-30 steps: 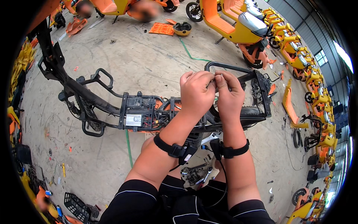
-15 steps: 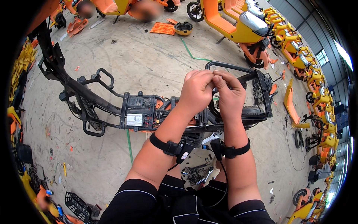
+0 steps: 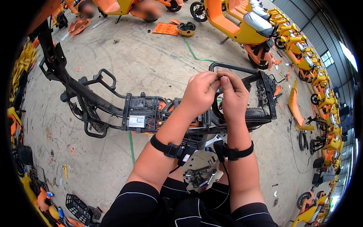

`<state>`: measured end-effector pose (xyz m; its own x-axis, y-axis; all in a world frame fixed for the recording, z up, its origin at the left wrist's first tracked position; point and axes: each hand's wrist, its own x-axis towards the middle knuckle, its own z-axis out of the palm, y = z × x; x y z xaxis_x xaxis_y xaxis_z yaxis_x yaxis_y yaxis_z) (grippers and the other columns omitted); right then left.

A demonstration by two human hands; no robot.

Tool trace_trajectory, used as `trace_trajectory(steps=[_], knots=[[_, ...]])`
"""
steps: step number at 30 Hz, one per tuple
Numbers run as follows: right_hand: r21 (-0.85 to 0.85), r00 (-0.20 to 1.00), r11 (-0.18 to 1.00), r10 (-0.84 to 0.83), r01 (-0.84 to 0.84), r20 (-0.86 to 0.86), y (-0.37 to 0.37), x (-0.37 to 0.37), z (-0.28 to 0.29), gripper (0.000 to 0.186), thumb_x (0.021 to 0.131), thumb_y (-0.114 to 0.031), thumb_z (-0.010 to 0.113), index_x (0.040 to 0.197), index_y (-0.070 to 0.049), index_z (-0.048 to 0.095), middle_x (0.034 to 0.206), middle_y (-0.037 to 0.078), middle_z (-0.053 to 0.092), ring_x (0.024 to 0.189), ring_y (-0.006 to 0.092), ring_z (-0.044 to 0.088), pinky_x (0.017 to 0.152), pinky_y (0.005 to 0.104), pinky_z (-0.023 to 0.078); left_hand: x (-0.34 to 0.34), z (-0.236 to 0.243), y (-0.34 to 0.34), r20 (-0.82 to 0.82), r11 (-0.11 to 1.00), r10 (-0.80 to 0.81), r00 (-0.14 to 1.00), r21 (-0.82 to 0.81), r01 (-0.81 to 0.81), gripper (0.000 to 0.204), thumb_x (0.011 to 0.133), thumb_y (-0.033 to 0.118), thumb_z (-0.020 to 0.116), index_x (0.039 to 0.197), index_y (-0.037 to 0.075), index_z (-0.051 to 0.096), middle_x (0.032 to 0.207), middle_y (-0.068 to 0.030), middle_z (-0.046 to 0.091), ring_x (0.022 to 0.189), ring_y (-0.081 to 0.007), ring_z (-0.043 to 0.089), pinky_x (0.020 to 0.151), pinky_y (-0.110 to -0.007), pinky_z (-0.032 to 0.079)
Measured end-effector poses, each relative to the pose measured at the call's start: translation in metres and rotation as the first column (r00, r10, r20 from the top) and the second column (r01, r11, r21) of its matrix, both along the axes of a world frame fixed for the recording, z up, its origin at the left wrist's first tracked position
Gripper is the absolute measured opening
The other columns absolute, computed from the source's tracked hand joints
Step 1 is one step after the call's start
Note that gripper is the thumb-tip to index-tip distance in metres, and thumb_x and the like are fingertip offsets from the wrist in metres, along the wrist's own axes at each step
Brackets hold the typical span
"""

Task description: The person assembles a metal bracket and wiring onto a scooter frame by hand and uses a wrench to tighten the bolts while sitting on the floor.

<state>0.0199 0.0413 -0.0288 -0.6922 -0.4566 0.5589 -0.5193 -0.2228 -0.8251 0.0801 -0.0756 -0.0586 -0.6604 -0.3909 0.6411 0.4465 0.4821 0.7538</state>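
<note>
My left hand and my right hand meet at the fingertips above the rear of a stripped scooter frame. Both are closed in a pinch. Whatever lies between the fingers is too small and too covered to name. Under my forearms runs the black frame, with its front end at the left and the rear wheel at the right. A silver box and loose wiring sit in the frame's middle bay. Each forearm wears a black strap with a cable.
Between my legs lie a pile of small dark parts and a ratchet wrench. A yellow helmet and an orange panel rest on the floor beyond. Rows of yellow scooters stand far and right; a black basket is near left.
My right thumb has shifted slightly and the fingertips have parted a little at the top. My forearms stay nearly in place.
</note>
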Motion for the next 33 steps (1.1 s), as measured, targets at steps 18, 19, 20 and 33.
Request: trace_trajectory(steps=[18, 19, 20, 33], knots=[[0.026, 0.989, 0.991, -0.131, 0.133, -0.067, -0.001, 0.002, -0.002, 0.013, 0.095, -0.008, 0.072, 0.104, 0.002, 0.074, 0.108, 0.012, 0.072, 0.101, 0.0210, 0.066, 0.089, 0.0323, 0.052, 0.001, 0.008, 0.020, -0.122, 0.930, 0.360, 0.925, -0.031, -0.366, 0.009, 0.080, 0.009, 0.075, 0.087, 0.004, 0.071, 0.088, -0.0100, 0.073, 0.084, -0.0323, 0.068, 0.085, -0.043, 0.049], [0.027, 0.991, 0.992, -0.118, 0.120, -0.058, -0.002, 0.002, -0.001, 0.014, 0.095, -0.008, 0.071, 0.105, 0.001, 0.073, 0.110, 0.012, 0.071, 0.102, 0.0212, 0.066, 0.090, 0.0324, 0.052, 0.001, 0.008, 0.020, -0.114, 0.932, 0.356, 0.928, -0.028, -0.361, 0.009, 0.080, 0.008, 0.074, 0.087, 0.004, 0.071, 0.089, -0.0100, 0.073, 0.085, -0.0321, 0.068, 0.085, -0.043, 0.048], [0.027, 0.993, 0.994, -0.105, 0.106, -0.049, -0.002, 0.003, -0.001, 0.014, 0.096, -0.008, 0.071, 0.106, 0.001, 0.073, 0.111, 0.012, 0.071, 0.103, 0.0214, 0.066, 0.091, 0.0326, 0.051, 0.001, 0.009, 0.020, -0.105, 0.934, 0.351, 0.930, -0.024, -0.356, 0.008, 0.081, 0.008, 0.074, 0.088, 0.004, 0.071, 0.089, -0.0100, 0.073, 0.086, -0.0319, 0.068, 0.086, -0.043, 0.048], [0.008, 0.997, 0.998, -0.062, 0.063, -0.053, 0.000, 0.004, 0.004, 0.012, 0.091, -0.005, 0.075, 0.100, 0.003, 0.075, 0.106, 0.011, 0.072, 0.098, 0.0206, 0.065, 0.089, 0.0313, 0.051, 0.005, 0.008, 0.008, -0.020, 0.957, 0.268, 0.963, -0.107, -0.268, 0.011, 0.086, 0.011, 0.072, 0.095, 0.005, 0.072, 0.093, -0.0083, 0.074, 0.092, -0.0283, 0.068, 0.103, -0.046, 0.042]])
